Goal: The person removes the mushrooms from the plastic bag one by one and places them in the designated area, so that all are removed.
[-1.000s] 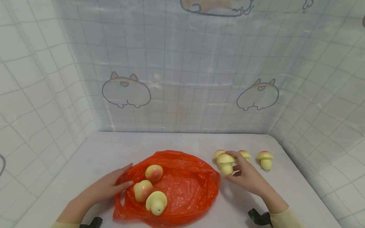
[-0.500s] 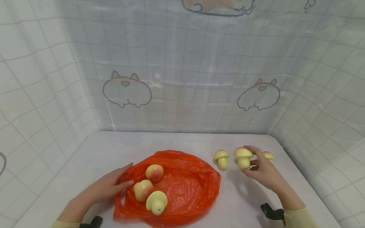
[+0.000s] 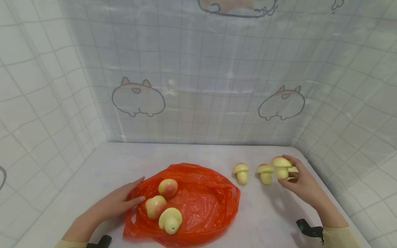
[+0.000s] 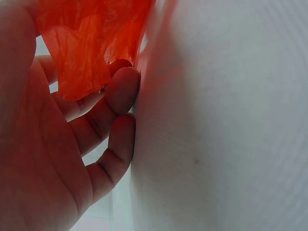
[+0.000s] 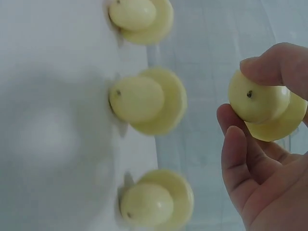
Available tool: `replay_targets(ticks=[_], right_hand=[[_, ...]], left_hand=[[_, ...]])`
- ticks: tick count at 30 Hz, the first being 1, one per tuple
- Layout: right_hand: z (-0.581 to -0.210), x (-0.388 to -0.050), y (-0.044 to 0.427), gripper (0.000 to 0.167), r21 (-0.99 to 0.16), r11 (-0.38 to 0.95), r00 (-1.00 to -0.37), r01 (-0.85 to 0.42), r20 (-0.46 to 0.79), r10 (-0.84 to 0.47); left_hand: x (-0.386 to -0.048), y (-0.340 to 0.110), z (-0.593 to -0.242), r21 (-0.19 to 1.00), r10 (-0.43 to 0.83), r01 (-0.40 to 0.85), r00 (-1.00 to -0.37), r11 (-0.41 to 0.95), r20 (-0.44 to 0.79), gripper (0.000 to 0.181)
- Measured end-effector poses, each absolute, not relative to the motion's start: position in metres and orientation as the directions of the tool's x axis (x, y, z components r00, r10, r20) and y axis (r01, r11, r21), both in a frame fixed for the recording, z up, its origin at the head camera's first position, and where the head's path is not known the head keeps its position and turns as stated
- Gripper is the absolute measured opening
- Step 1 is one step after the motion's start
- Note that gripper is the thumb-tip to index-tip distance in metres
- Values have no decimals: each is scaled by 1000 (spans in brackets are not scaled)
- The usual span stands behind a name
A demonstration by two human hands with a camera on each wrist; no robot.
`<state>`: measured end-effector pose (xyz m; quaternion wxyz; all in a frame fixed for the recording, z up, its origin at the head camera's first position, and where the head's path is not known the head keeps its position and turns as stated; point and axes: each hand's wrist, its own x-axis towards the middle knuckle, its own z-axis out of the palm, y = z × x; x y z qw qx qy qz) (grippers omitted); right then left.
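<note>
Mushroom (image 3: 281,167) pinched upright in the right hand (image 3: 302,181), lifted clear of the table (image 3: 127,155), seemingly for balance; two more mushrooms (image 3: 265,174) standing stem-down left of that grip. Farther left, left hand (image 3: 114,201) unclenched at the rim of the red bag (image 3: 192,168), perhaps to spread its mouth around three loose mushrooms (image 3: 170,220).

Head view forward and down, wrist views close, table (image 3: 204,153) shared

A white table (image 3: 204,154) meets a pale, grid-patterned back wall (image 3: 198,62) printed with cartoon animals (image 3: 138,100). A checked left wall (image 3: 40,86) and right wall (image 3: 359,110) flank it; light (image 3: 230,74) leaves whitish streaks.
</note>
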<state>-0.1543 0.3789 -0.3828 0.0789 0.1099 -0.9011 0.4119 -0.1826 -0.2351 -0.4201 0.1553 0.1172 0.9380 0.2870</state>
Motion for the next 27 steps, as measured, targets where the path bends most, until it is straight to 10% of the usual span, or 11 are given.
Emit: replay_targets(ticks=[27], right_hand=[[-397,-156,482,94,-679,731,-979,-69,188,82]], left_hand=[[-182,-236,-422,576,306,133,-927,807,-216,86]])
